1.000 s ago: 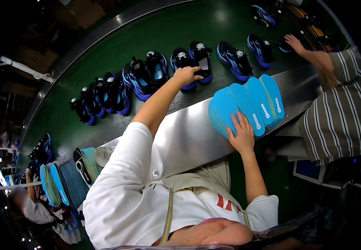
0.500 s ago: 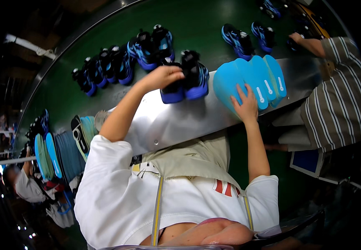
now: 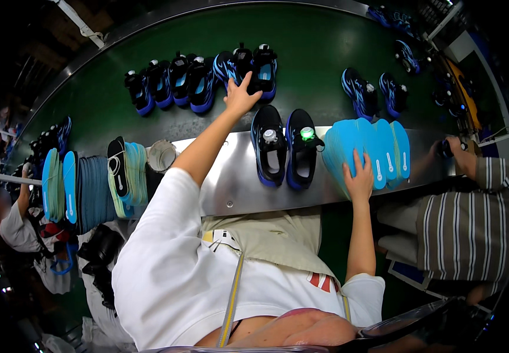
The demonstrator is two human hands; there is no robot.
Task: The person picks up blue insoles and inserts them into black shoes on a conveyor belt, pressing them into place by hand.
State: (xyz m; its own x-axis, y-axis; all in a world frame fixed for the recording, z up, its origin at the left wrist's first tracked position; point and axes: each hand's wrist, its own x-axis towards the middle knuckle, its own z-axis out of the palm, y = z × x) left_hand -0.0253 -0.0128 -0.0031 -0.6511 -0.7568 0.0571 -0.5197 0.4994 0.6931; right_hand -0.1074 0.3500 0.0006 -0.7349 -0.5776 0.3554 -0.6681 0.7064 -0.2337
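Note:
Two black-and-blue sneakers, the left one [image 3: 258, 154] and the right one [image 3: 292, 167], stand side by side on the metal ledge [image 3: 219, 191] before me. Each carries a round knob on top; the right one's glows green. Beyond them, my left hand [image 3: 243, 97] is open with fingers spread, over or against a sneaker [image 3: 223, 66] in the row on the green surface; contact is unclear. My right hand [image 3: 359, 179] lies open with its fingers on fanned stacks of light-blue insoles [image 3: 340, 144], right of the pair.
More sneakers [image 3: 200, 88] line the green surface [image 3: 307, 65], with two others [image 3: 357, 91] farther right. Stacked insoles [image 3: 93, 188] and a roll of tape [image 3: 161, 156] sit left on the ledge. A person in a striped shirt [image 3: 463, 229] works at right, another person [image 3: 22, 217] at far left.
My left hand has left the sneaker pair and moved to the row behind, fingers spreading. The pair now stands free on the ledge. My right hand stays on the insoles. The view has shifted.

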